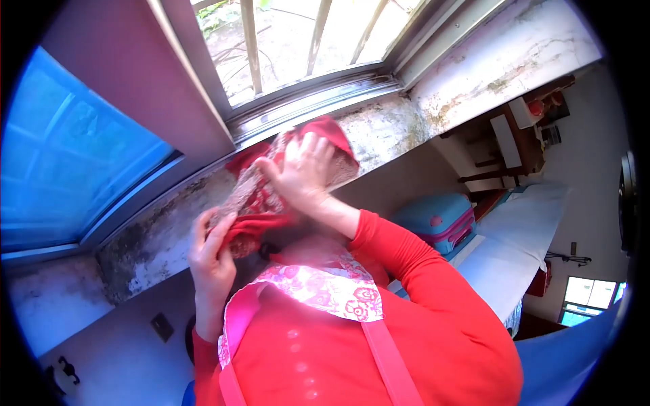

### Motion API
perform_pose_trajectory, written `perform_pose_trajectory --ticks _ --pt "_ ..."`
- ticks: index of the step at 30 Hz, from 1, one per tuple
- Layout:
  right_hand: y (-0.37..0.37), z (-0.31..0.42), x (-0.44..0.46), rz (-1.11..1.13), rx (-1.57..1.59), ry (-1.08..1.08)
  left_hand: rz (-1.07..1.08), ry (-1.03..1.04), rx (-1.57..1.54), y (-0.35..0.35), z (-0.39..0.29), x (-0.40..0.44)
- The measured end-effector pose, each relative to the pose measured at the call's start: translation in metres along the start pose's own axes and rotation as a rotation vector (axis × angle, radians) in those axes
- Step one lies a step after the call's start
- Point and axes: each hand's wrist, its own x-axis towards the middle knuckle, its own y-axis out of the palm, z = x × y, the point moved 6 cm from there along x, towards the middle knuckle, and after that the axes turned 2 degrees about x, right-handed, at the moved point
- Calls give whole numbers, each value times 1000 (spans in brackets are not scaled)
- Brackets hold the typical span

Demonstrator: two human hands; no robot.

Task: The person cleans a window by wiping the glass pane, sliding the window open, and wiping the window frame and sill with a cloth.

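A red cloth (261, 196) with a brownish, fuzzy patterned side lies bunched and folded over the window ledge. My left hand (211, 254) pinches its lower left end between thumb and fingers. Flat on the upper part of the cloth rests my right hand (305, 169), fingers stretched out and thumb spread to the side. Part of the cloth's underside and the ledge below it are hidden.
The stained window ledge (386, 128) runs below an open window with bars (315, 37). A blue-tinted glass pane (74, 149) is at left. Behind my right arm, a light-blue case (433, 216) stands by a pale-covered surface (518, 230).
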Motion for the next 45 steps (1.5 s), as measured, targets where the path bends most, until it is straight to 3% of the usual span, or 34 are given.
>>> perform_pose_trajectory --ticks 4,7,15,17,20,23,24,26,27,30,32,34,35,37,38,40,41,42,45 --pt "14 74 -39 -153 53 -183 -152 26 142 -47 27 -26" --pt "25 134 -56 191 347 -218 -226 -7 205 -83 49 -39" --pt "53 237 -86 166 539 -390 -522 -263 275 -129 124 -91" --pt "53 241 -86 148 662 -418 -537 -314 215 -129 140 -96" --pt "66 233 -82 131 899 -400 -565 -383 -241 -129 154 -90" --pt "57 199 -71 148 1146 -278 -592 -306 -426 -121 101 -59" --pt "48 183 -66 148 1359 -215 -592 -273 -457 -118 86 -49" --pt "19 143 -53 144 1784 -88 -471 -141 -458 -100 54 -25" --pt "-4 122 -43 193 1852 -61 -407 -101 -497 -86 36 -11" --pt "-48 23 -21 128 1570 -42 -251 325 -283 -20 -37 47" --pt "-53 -58 -3 25 1074 -26 -108 562 -142 23 -69 70" --pt "-49 -135 9 -20 561 -48 -44 631 -38 71 -62 71" --pt "-55 -157 11 -37 410 -59 -79 583 161 84 -54 63" --pt "-88 -151 11 -50 379 -46 -80 472 146 84 -36 49" --pt "-96 -135 11 -5 455 -138 -72 436 138 80 -31 43" --pt "-106 -71 13 160 298 -690 -36 356 43 63 -45 36" --pt "-76 -70 5 341 239 -728 -26 317 -13 56 -44 30" --pt "-66 -56 1 310 85 -817 22 299 -42 55 -38 23" --pt "-47 -8 -6 390 145 -967 4 151 40 63 -5 -5"
